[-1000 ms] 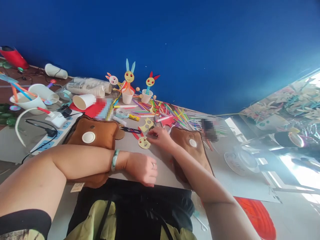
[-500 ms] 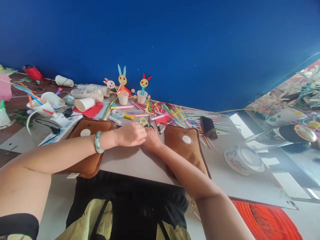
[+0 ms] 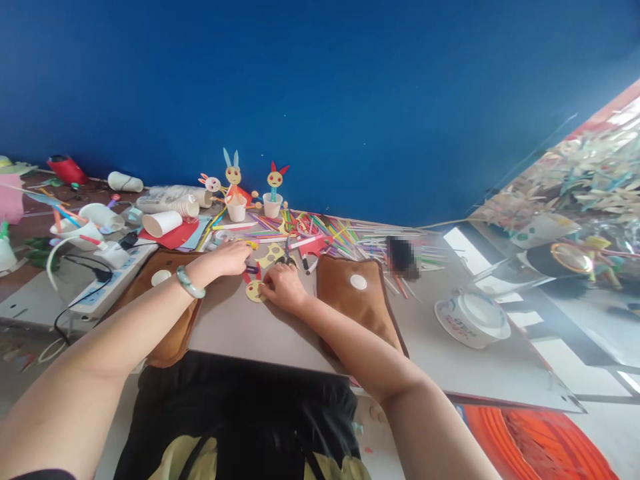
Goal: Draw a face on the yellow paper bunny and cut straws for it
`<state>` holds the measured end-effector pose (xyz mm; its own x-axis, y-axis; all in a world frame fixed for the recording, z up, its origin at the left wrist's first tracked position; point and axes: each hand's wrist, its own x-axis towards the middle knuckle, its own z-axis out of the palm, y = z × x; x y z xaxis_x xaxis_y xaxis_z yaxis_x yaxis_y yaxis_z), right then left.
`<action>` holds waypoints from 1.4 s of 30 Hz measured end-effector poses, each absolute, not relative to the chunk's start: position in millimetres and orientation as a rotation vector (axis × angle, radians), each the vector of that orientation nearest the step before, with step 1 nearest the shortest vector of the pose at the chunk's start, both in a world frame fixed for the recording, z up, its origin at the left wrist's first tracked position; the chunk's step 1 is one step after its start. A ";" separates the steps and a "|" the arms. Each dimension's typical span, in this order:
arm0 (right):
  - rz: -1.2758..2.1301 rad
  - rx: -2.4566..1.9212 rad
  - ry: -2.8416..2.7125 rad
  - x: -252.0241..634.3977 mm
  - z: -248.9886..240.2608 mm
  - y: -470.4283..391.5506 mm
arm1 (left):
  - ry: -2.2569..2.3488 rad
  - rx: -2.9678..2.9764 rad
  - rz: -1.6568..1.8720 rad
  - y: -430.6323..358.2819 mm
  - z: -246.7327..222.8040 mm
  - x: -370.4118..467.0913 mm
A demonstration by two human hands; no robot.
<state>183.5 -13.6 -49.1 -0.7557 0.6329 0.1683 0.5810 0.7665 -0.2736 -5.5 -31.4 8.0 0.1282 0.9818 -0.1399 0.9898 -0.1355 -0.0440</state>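
Observation:
A round yellow paper face (image 3: 255,291) with red paper ears lies flat on the table. My right hand (image 3: 285,287) rests at its right edge, thumb and bent fingers on the paper. My left hand (image 3: 227,259), with a pale green bangle at the wrist, is closed just above the ears. A small dark piece shows at its fingertips, too small to name. Behind that hand lies a yellow marker (image 3: 251,245). Scissors with black handles (image 3: 287,260) lie just beyond my right fingers, beside a yellow paper sheet with round holes (image 3: 270,256).
Brown cushions lie on both sides, one on the right (image 3: 357,307). Coloured sticks (image 3: 345,233) spread along the wall. Paper-cup rabbit figures (image 3: 236,210) stand behind. A power strip (image 3: 115,277) is at left, a white bowl (image 3: 470,320) at right.
My hands have moved apart; my left hand has shifted left. The yellow face with red ears now shows between them. The camera view has shifted slightly.

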 end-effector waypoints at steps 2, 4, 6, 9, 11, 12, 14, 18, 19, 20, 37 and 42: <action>0.313 -0.844 -2.727 184.2 -48.6 -15.1 | 2.086 2.287 -0.186 -25.9 14.2 -8.0; 0.329 -0.662 -2.763 185.4 -48.1 -16.4 | 2.145 2.269 -0.160 -20.0 21.5 -10.5; 0.329 -0.499 -2.787 186.9 -48.2 -16.3 | 2.193 2.262 -0.128 -13.8 27.2 -12.7; 0.316 -0.390 -2.762 189.1 -49.6 -12.2 | 2.225 2.261 -0.093 -4.1 28.8 -14.5; 0.302 -0.408 -2.714 190.1 -50.7 -7.6 | 2.220 2.262 -0.080 2.8 26.0 -14.4; 0.292 -0.440 -2.686 190.6 -51.1 -5.2 | 2.214 2.263 -0.075 6.5 24.2 -13.9; 0.277 -0.527 -2.633 191.3 -51.5 -1.2 | 2.202 2.265 -0.061 14.7 21.4 -12.2; 0.294 -0.643 -2.556 192.4 -51.0 2.0 | 2.192 2.249 -0.032 33.1 18.0 -9.4; 0.300 -0.654 -2.544 192.6 -50.8 2.2 | 2.189 2.246 -0.023 37.2 16.5 -9.6; 0.306 -0.660 -2.533 192.7 -50.6 2.3 | 2.185 2.245 -0.014 40.7 14.2 -10.2; 0.410 -0.437 -2.628 193.9 -55.2 5.9 | 2.109 2.239 0.019 50.4 -8.2 -9.2; 0.341 -0.273 -2.709 193.0 -49.4 -1.0 | 2.111 2.227 0.050 47.3 -7.0 -9.0</action>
